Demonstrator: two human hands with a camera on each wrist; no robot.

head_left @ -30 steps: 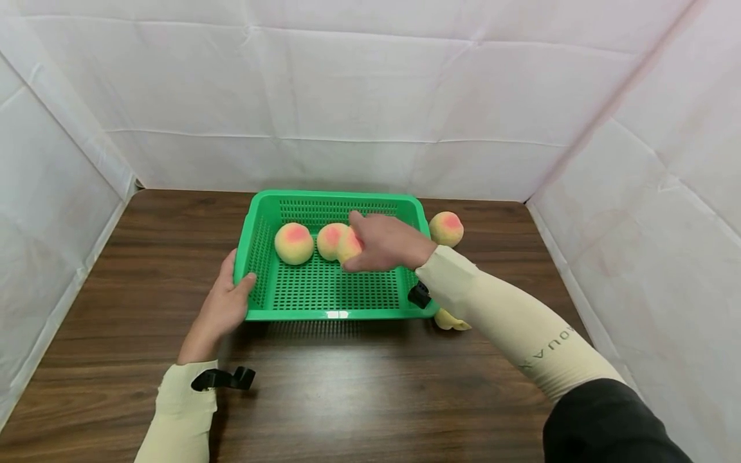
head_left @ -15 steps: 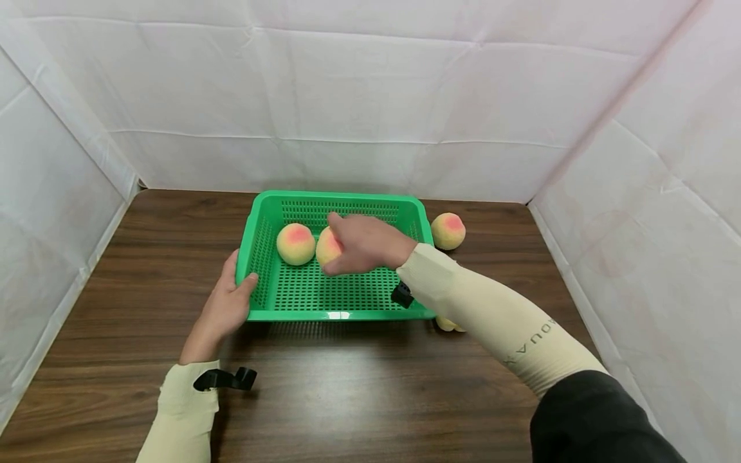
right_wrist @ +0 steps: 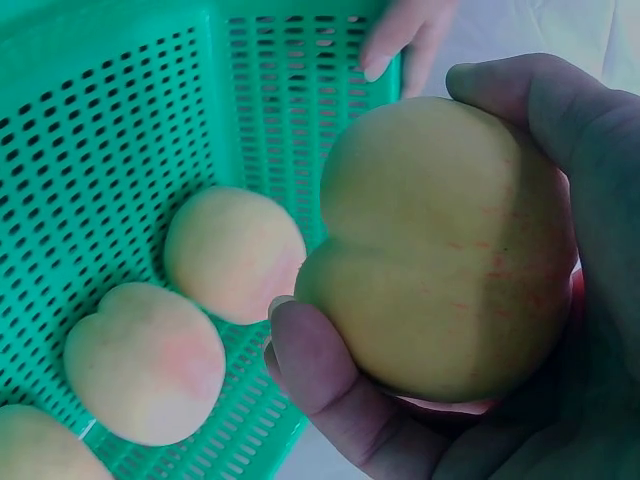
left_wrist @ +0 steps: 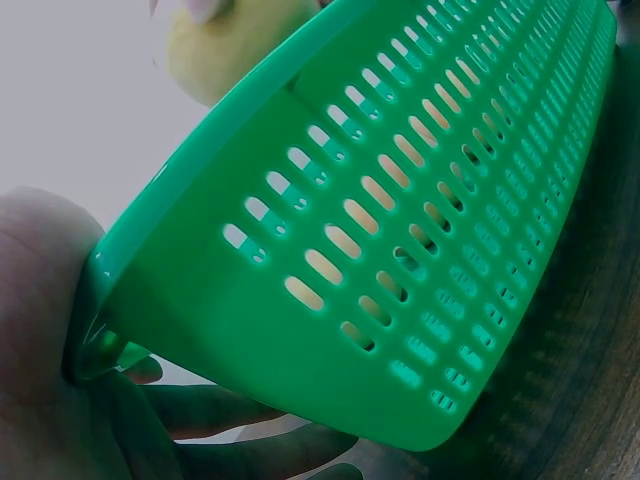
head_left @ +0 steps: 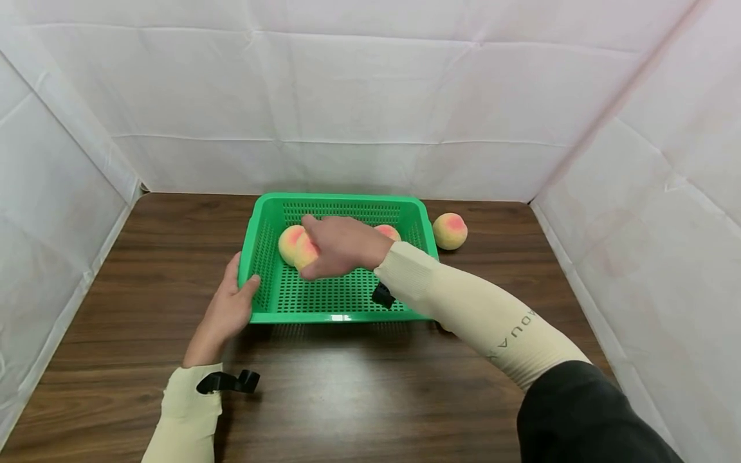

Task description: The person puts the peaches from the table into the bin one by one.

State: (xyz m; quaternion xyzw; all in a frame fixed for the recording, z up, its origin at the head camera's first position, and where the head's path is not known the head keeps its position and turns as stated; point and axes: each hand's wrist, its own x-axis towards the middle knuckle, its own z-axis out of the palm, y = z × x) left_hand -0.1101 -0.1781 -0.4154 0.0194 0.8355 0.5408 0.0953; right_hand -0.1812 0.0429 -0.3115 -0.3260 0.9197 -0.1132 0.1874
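Observation:
My right hand (head_left: 345,247) grips a peach (head_left: 305,252) with fingers and thumb around its sides, above the left part of a green perforated basket (head_left: 341,317). In the right wrist view the held peach (right_wrist: 440,250) fills the palm side, and below it lie a round peach (right_wrist: 235,255), a second peach (right_wrist: 145,363) and part of a third peach (right_wrist: 40,445) in the basket. In the head view the held peach partly covers the leftmost peach (head_left: 289,243). My left hand (head_left: 228,305) holds the basket's left end, thumb over the rim and fingers outside.
One peach (head_left: 450,231) sits on the brown wooden table (head_left: 347,399), just right of the basket. Another yellowish thing is almost wholly hidden under my right forearm. White cloth walls (head_left: 370,116) stand behind and at both sides.
My right hand has moved left across the basket with the peach, from the middle toward the leftmost peach. A peach behind the hand has come into view. My left hand keeps its hold.

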